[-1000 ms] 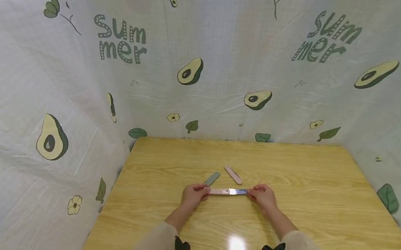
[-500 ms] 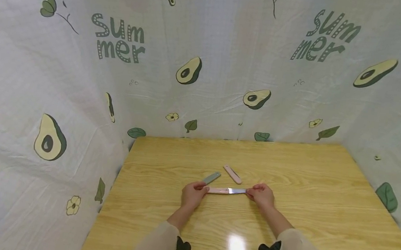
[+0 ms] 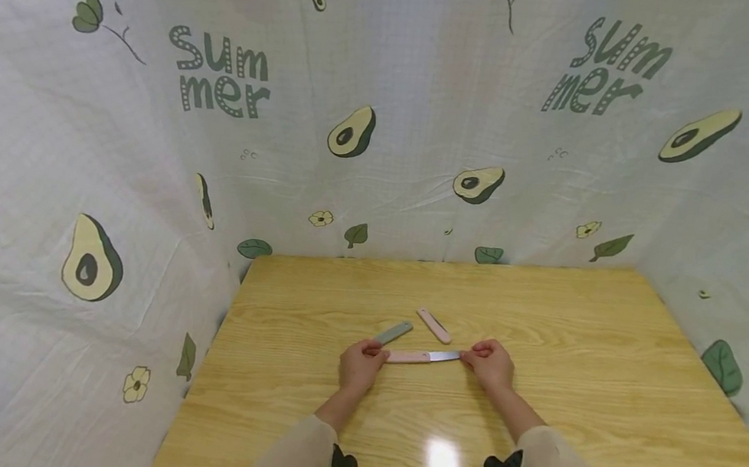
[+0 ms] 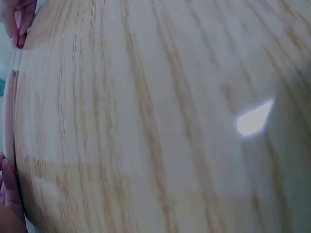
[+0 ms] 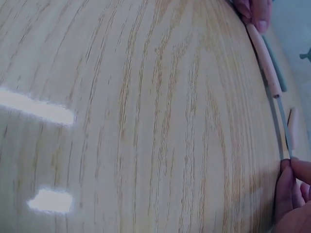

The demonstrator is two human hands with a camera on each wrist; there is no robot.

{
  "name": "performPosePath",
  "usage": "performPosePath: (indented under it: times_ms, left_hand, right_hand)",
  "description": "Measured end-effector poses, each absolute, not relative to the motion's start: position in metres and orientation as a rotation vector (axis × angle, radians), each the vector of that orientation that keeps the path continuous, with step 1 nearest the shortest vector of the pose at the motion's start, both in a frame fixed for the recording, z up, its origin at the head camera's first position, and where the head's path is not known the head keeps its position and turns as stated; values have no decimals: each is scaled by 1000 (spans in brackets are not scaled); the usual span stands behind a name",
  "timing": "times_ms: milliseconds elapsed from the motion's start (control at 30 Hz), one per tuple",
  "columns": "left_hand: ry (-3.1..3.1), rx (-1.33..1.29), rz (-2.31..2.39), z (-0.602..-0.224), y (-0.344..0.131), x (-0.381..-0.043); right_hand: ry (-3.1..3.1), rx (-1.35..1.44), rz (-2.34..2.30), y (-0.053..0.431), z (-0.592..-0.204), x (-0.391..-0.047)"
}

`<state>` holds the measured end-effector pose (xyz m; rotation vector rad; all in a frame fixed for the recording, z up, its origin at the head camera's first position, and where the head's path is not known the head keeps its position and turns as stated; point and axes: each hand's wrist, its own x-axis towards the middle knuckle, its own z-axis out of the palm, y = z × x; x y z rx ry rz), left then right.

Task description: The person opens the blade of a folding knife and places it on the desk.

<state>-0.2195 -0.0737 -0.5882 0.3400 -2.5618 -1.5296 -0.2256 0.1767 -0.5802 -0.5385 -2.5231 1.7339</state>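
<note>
Two hands hold a small pink-handled knife level just above the wooden bench: our left hand pinches the handle end, our right hand pinches the blade tip. We judge steady, even pressure keeps fingers off the edge. Both forearms angle inward, wrists low; a grey sheath and pink sheath lie just beyond.

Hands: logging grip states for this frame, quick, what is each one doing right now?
Left hand: pinches the pink handle end of the knife.
Right hand: pinches the tip of the knife's metal blade.
</note>
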Motion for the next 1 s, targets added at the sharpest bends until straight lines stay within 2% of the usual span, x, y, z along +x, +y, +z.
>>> performPosePath:
  times_ms: [333, 1000]
  left_hand:
    - [-2505, 347, -1602, -590, -74, -221]
    - [-2495, 381, -1636, -588, -73, -220]
  right_hand:
    - [-2645, -434, 1507, 179, -585, -227]
    - [-2746, -349, 1415, 176, -582, -229]
